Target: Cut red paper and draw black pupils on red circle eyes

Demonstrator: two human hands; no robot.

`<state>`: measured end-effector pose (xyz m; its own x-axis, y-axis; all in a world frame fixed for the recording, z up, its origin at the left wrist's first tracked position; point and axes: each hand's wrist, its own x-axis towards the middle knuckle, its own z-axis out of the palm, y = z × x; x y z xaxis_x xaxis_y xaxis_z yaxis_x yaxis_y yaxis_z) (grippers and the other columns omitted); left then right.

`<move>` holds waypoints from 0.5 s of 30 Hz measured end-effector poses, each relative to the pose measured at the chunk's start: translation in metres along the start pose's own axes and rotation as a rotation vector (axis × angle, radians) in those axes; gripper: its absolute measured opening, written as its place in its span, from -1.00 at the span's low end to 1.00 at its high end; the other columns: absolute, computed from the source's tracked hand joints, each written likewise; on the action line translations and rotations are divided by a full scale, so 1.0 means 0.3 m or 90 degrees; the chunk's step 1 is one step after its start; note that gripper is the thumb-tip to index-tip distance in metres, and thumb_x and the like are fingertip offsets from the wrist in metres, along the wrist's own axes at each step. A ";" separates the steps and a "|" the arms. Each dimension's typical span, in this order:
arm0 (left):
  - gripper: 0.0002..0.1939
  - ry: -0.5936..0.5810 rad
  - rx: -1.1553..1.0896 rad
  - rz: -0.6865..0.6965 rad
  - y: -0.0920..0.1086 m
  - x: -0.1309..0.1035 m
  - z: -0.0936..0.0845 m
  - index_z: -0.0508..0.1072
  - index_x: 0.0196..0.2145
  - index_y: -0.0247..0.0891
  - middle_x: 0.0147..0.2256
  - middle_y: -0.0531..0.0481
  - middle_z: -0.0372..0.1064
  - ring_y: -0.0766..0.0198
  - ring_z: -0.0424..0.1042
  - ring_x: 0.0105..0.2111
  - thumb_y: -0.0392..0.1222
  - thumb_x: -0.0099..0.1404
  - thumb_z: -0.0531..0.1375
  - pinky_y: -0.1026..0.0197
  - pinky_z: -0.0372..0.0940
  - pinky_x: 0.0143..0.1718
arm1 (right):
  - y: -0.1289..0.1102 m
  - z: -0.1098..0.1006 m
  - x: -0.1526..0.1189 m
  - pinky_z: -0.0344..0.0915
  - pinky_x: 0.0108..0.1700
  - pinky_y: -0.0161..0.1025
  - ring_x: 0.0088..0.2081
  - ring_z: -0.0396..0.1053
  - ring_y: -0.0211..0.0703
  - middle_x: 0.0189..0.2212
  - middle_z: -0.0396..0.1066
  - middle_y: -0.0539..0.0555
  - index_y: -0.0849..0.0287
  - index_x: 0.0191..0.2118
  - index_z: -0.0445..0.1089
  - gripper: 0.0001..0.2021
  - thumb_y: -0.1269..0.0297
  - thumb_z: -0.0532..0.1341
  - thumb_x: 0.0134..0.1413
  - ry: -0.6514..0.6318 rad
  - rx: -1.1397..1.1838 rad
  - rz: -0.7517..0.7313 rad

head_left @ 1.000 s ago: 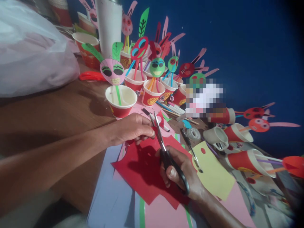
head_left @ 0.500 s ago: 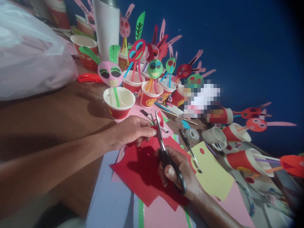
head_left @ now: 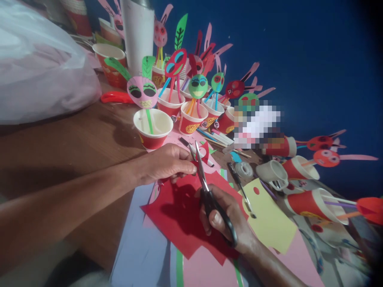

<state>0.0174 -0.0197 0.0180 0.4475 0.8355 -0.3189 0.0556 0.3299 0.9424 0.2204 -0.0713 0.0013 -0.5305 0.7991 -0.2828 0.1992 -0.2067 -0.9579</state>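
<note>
My right hand (head_left: 221, 217) grips the black handles of a pair of scissors (head_left: 203, 179), whose blades point up and stand slightly apart. Close to the blades, my left hand (head_left: 170, 163) pinches a small piece of red paper (head_left: 194, 163), mostly hidden by my fingers. Below both hands lies a larger red sheet (head_left: 182, 223) with cut edges, on top of pink and pale blue sheets (head_left: 134, 231). A black-capped marker (head_left: 209, 162) and a curled red scrap (head_left: 205, 151) lie just beyond the scissors.
Behind my hands stand several red-and-white paper cups (head_left: 153, 129) holding paper faces on straws. A white plastic bag (head_left: 44, 71) fills the left. To the right are a pen (head_left: 241, 185), a tape roll (head_left: 243, 169), a yellow sheet (head_left: 269, 219) and a white mug (head_left: 271, 173).
The whole view has shifted slightly, so things appear a little further right. The scissors and both hands keep nearly the same pose, with the blades still slightly apart.
</note>
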 end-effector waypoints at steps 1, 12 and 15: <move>-0.85 -0.004 0.004 -0.005 -0.001 0.000 -0.001 0.34 -0.60 -0.31 -0.71 0.17 0.15 0.48 0.11 -0.72 -0.26 0.08 0.17 0.38 0.02 -0.70 | 0.000 0.000 -0.001 0.14 -0.62 -0.40 -0.66 0.14 -0.37 -0.65 0.21 -0.10 0.20 -0.26 0.20 -0.45 -0.21 0.23 -0.16 0.002 0.000 0.003; -0.84 -0.014 -0.010 -0.014 0.003 0.000 -0.005 0.32 -0.61 -0.31 -0.72 0.17 0.15 0.48 0.10 -0.72 -0.29 0.09 0.17 0.37 0.04 -0.67 | 0.004 -0.001 -0.008 0.18 -0.64 -0.40 -0.69 0.16 -0.37 -0.67 0.22 -0.12 0.19 -0.25 0.22 -0.48 -0.17 0.26 -0.15 0.002 0.012 0.014; -0.84 -0.004 -0.023 -0.012 -0.001 0.001 -0.003 0.33 -0.61 -0.31 -0.71 0.17 0.17 0.49 0.11 -0.71 -0.29 0.08 0.17 0.38 0.06 -0.67 | 0.011 -0.003 -0.008 0.18 -0.64 -0.40 -0.69 0.17 -0.37 -0.66 0.23 -0.12 0.19 -0.24 0.23 -0.49 -0.14 0.26 -0.14 0.006 0.020 0.014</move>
<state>0.0166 -0.0191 0.0176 0.4525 0.8262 -0.3356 0.0313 0.3613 0.9319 0.2231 -0.0734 -0.0011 -0.5186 0.7993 -0.3036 0.1841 -0.2423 -0.9526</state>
